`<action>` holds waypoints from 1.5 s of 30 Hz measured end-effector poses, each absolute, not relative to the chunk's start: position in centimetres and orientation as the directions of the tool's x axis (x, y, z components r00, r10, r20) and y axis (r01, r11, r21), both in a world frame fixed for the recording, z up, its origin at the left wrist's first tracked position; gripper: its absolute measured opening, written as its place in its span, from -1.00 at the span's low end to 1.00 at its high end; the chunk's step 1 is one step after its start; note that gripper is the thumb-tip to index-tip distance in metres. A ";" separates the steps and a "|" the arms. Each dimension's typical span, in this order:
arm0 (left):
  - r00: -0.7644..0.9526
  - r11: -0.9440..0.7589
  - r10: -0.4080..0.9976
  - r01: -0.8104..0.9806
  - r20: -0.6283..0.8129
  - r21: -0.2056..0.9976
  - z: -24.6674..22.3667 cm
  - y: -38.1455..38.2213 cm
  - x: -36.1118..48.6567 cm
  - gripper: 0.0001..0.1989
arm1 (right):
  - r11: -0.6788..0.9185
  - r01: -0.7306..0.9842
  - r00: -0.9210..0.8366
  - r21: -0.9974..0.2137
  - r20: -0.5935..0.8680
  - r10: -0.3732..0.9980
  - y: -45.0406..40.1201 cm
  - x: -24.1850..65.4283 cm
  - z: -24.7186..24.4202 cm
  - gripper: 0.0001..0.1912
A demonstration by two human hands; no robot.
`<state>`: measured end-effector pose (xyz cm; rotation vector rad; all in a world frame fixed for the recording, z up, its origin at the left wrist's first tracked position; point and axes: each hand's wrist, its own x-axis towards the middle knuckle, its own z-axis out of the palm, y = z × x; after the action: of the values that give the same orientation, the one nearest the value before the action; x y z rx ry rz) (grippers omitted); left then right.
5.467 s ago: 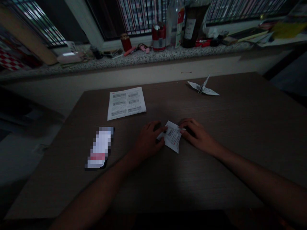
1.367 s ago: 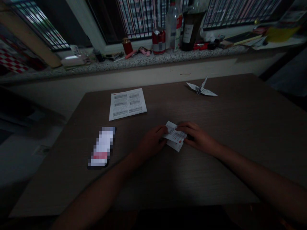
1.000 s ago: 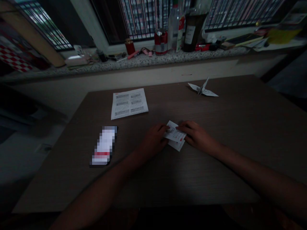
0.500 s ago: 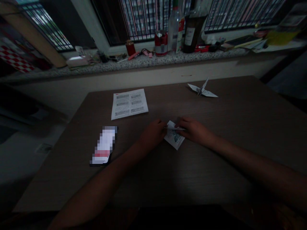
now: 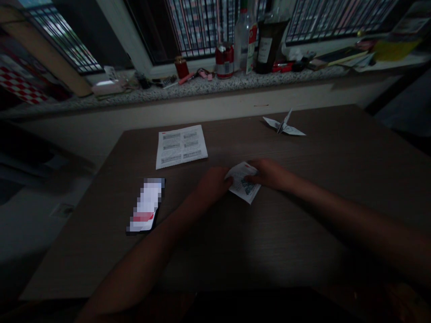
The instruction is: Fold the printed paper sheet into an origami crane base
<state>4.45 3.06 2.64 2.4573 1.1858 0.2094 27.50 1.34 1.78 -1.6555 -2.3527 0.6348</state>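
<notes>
a speckled sill [image 5: 202, 88] is running along the far side of this dim room, under barred windows [image 5: 202, 27], and a brown table [image 5: 286, 242] is filling the space nearer you. the folded paper [image 5: 240, 172] is sitting near the middle of the table, between your hands. your left hand [image 5: 214, 179] is pinching its left edge, and your right hand [image 5: 271, 172] is holding its right side, the right thumb [image 5: 251, 179] lying over the printed face; both grips are looking narrow. the light is poor, so i cannot tell how the fingertips behind the paper are set.

you are seemingly working a fold, so be lining up the corners before creasing, bracing with the left hand and pressing outward from the middle with the right thumb.

to the far left, a printed sheet [image 5: 182, 146] is lying flat; to the far right, a paper crane [image 5: 281, 127] is spreading its wings. a phone [image 5: 148, 202] is lying just beside your left forearm [image 5: 141, 264], so be minding that arm. on the sill, a red can [image 5: 224, 63] and a clear bottle [image 5: 243, 47] are standing well apart from your hands.
</notes>
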 end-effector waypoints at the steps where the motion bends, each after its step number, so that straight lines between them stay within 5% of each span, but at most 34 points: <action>1: 0.628 -0.554 0.777 0.715 -0.044 0.427 2.8 3.1 4.5 -0.82 | 0.234 0.860 -0.325 -0.454 -0.133 0.936 1.6 27.4 2.0 -0.80; 14: 0.576 -0.464 0.810 0.746 -0.112 0.478 4.0 3.8 4.5 -0.71 | 0.147 0.935 -0.250 -0.321 -0.305 0.919 4.1 26.3 3.7 -0.42; 26: 0.503 -0.456 0.864 0.773 0.010 0.441 5.0 4.9 5.0 -0.52 | 0.245 0.935 -0.322 -0.255 -0.330 0.887 3.7 25.8 4.8 -0.38; 34: 0.709 -0.611 0.705 0.634 -0.039 0.475 4.7 6.1 4.9 -0.85 | 0.337 0.898 -0.423 -0.284 -0.342 0.839 3.0 24.9 4.6 -0.43; 45: 0.654 -0.525 0.754 0.660 -0.067 0.537 3.1 5.3 2.8 -0.86 | 0.224 0.904 -0.365 -0.364 -0.383 0.848 1.5 25.8 5.7 -0.64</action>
<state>2.82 5.33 3.13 2.3434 1.0971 0.2349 25.83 1.48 5.66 -1.8230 -2.5363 0.8777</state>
